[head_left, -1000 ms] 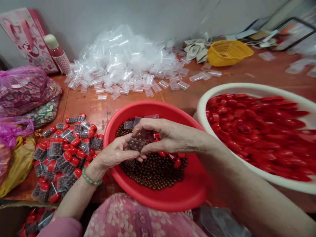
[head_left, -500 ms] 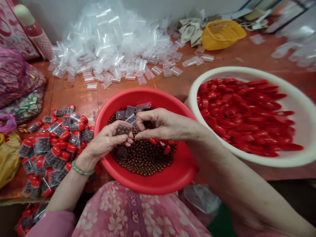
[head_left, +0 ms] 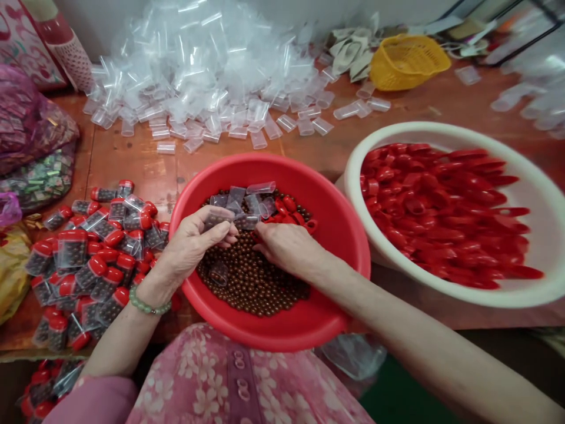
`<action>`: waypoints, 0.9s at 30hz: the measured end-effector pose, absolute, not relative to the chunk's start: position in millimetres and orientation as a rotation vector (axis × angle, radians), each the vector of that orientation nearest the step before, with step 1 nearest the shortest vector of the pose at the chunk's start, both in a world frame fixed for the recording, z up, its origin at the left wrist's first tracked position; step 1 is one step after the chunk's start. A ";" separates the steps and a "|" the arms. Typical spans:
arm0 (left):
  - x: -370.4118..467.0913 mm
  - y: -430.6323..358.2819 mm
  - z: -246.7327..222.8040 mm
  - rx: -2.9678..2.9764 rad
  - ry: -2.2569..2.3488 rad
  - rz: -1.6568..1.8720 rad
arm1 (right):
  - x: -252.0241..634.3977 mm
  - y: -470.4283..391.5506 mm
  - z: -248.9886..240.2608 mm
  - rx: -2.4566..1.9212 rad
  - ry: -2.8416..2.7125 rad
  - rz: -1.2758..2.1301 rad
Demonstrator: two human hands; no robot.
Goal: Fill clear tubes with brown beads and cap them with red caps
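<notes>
The right hand (head_left: 286,244) has dropped to the small glossy red plastic caps (head_left: 290,205), fingers bunched, grip hidden; the left hand (head_left: 194,238) (green bracelet on) still pinches one bead-filled clear plastic sleeve (head_left: 219,218) at ten o'clock over one round red plastic basin (head_left: 326,315) of brown beads (head_left: 260,290). One wide white plastic tub (head_left: 352,176), three o'clock, holds red pieces (head_left: 445,218).
</notes>
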State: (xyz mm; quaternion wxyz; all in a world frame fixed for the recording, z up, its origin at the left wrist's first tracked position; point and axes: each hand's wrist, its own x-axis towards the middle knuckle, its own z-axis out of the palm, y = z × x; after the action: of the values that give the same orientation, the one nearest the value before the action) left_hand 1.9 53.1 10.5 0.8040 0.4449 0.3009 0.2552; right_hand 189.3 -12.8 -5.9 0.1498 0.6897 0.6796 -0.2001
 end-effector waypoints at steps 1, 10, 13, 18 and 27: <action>1.7 52.8 10.8 0.950 0.644 0.539 | 186.4 -13.4 -8.5 1.986 1.948 -0.574; 0.4 51.1 11.2 0.949 0.657 0.517 | 199.1 -19.0 -14.0 2.135 1.965 -0.683; 0.8 50.9 11.1 0.969 0.655 0.510 | 205.5 -21.4 -13.3 2.292 2.040 -0.987; 0.9 50.2 8.4 1.040 0.690 0.501 | 210.4 -22.6 -15.8 2.451 1.995 -1.728; -0.4 50.3 8.1 1.045 0.679 0.536 | 181.5 -32.7 -6.9 1.862 2.335 -0.783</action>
State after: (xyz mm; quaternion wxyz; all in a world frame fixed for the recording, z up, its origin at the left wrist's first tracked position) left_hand -0.4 50.3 8.1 0.7787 0.4832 0.3142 0.2477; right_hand 181.5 -32.7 -6.9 0.0270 0.6030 0.7560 -0.2533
